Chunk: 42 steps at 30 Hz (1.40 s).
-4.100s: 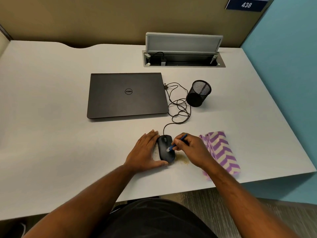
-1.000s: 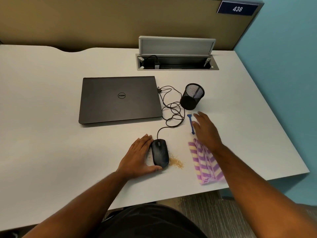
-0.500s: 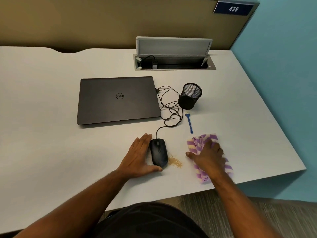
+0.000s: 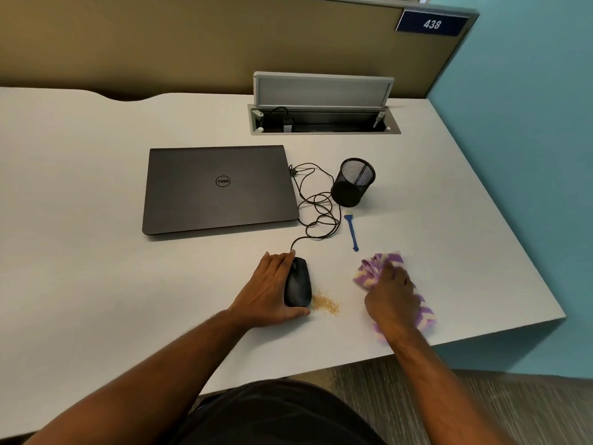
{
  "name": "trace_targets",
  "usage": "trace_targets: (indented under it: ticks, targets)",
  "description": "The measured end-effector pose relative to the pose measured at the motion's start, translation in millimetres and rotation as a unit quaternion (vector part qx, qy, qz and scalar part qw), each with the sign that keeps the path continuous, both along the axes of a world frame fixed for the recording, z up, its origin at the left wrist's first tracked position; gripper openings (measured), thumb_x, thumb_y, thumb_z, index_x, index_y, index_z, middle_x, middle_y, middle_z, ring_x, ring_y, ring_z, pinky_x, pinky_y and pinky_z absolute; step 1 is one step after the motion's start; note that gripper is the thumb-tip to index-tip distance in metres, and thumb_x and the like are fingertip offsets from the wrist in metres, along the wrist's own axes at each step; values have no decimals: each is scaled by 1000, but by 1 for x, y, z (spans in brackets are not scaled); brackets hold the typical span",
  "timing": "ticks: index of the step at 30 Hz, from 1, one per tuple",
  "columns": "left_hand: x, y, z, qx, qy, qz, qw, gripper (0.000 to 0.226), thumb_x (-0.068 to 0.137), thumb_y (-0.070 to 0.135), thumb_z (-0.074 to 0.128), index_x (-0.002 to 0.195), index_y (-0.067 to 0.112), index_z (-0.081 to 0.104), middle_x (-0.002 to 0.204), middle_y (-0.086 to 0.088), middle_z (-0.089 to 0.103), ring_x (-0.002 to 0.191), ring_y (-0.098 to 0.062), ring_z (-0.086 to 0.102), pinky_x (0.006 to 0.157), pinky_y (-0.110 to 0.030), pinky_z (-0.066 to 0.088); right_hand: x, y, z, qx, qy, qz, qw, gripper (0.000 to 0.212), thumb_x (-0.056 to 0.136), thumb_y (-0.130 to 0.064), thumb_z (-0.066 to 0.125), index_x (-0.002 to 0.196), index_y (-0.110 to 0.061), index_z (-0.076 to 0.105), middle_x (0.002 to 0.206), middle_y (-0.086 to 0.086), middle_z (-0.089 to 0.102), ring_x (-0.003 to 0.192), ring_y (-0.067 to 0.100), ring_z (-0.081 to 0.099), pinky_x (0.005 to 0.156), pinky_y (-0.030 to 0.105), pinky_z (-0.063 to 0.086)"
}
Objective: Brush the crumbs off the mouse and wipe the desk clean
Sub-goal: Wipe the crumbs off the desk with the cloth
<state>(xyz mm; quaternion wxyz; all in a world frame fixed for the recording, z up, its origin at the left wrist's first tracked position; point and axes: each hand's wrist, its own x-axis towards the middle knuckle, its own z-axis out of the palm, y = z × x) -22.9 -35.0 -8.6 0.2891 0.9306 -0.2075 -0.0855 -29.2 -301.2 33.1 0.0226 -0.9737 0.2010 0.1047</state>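
A black wired mouse (image 4: 298, 282) lies on the white desk (image 4: 96, 252) near the front edge. My left hand (image 4: 268, 292) holds it from the left, fingers along its side and thumb below it. A small heap of tan crumbs (image 4: 325, 306) lies on the desk just right of the mouse. My right hand (image 4: 391, 298) grips a bunched purple-and-cream striped cloth (image 4: 375, 271), which sticks out above and below the hand. A small blue brush (image 4: 352, 231) lies loose on the desk beyond the cloth.
A shut dark laptop (image 4: 218, 187) lies behind the mouse, with the mouse cable (image 4: 319, 213) coiled at its right. A black mesh pen cup (image 4: 353, 183) stands by the brush. An open cable hatch (image 4: 324, 120) sits at the back. The desk's right edge is close.
My right hand put the blue brush down by the pen cup, moved back onto the striped cloth and has now bunched it up. My left hand stayed on the mouse.
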Motion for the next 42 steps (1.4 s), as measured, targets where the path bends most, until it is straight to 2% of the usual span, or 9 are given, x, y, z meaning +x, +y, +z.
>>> trace_targets:
  ticks: [3,6,10,15,20,24,29,35,42]
  targets:
    - [8,6,11,-48,30,18,998,124,70,77,72,160,17,11,149,-1,37,136,-20,31,123,-41,23,4,-14,16,140,-54,-31,988,37,96,-28,54,132,-17,52,122,10,64,106,30,64,85,38,53]
    - [23,14,28,-99,92,47,990,129,65,72,78,161,20,10,144,1,40,132,-15,32,116,-34,31,4,-12,46,284,-42,-21,958,25,100,-37,49,122,-30,59,111,0,68,96,22,65,73,30,50]
    - [48,27,50,-138,160,58,976,135,58,81,73,162,27,7,155,-1,35,142,-17,30,118,-30,25,6,20,71,368,24,112,923,31,102,-28,49,132,-27,57,118,-7,61,108,17,58,91,29,40]
    - [72,36,84,-183,186,59,964,121,71,62,83,162,23,13,155,-5,40,137,-16,41,109,-26,32,25,64,64,308,-22,247,918,42,94,-12,57,133,-26,59,131,-1,64,119,20,59,103,39,48]
    - [81,37,102,-190,189,61,961,109,79,46,80,162,23,12,156,-4,39,129,-9,40,101,-20,30,46,108,36,238,-44,241,940,36,93,-17,55,125,-33,60,121,1,66,110,24,62,92,41,55]
    - [80,37,105,-190,190,63,961,112,76,48,80,162,23,13,156,-4,38,126,-6,39,96,-15,32,50,134,13,186,-17,224,957,44,92,-21,60,135,-20,50,138,8,53,128,29,47,104,47,45]
    - [77,37,104,-182,192,58,963,117,72,57,82,161,23,14,158,-6,36,128,-9,37,102,-23,31,41,159,13,231,46,324,916,49,94,-23,58,143,-20,48,152,7,41,143,27,33,118,36,22]
    - [75,33,99,-156,195,57,967,119,67,65,73,161,24,14,158,-5,37,136,-19,40,104,-27,30,27,167,21,256,232,420,839,30,98,-13,53,125,-15,66,137,6,58,128,25,50,107,32,38]
    - [72,32,95,-153,208,58,964,132,54,79,69,161,25,16,159,-5,36,141,-24,38,108,-30,32,41,147,25,197,289,440,827,26,94,-15,61,118,-17,69,129,3,62,115,22,54,95,30,44]
